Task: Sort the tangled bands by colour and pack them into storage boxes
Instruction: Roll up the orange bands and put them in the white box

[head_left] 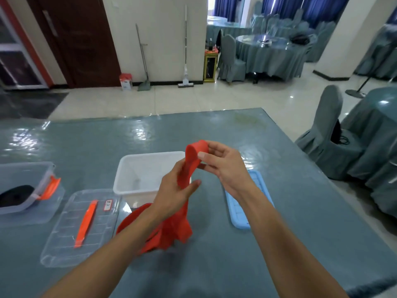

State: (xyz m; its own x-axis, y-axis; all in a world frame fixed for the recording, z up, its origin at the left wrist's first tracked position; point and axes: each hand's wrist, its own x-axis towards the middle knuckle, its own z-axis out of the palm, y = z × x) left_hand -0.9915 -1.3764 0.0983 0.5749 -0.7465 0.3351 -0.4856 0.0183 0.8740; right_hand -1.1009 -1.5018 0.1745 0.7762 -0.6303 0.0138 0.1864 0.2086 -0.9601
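A long red band [189, 166] is stretched up from a red heap [171, 231] on the table. My right hand [223, 166] pinches its folded top end above the white box [141, 168]. My left hand [174, 190] grips the band lower down, fingers curled round it. The white box looks empty. At the far left a clear box [28, 190] with orange latches holds a black band [15, 195].
A clear lid [64, 239] with an orange latch strip lies left of the red heap. A light blue lid [242, 203] lies to the right of the white box. Covered chairs [326, 134] stand off the table's right edge.
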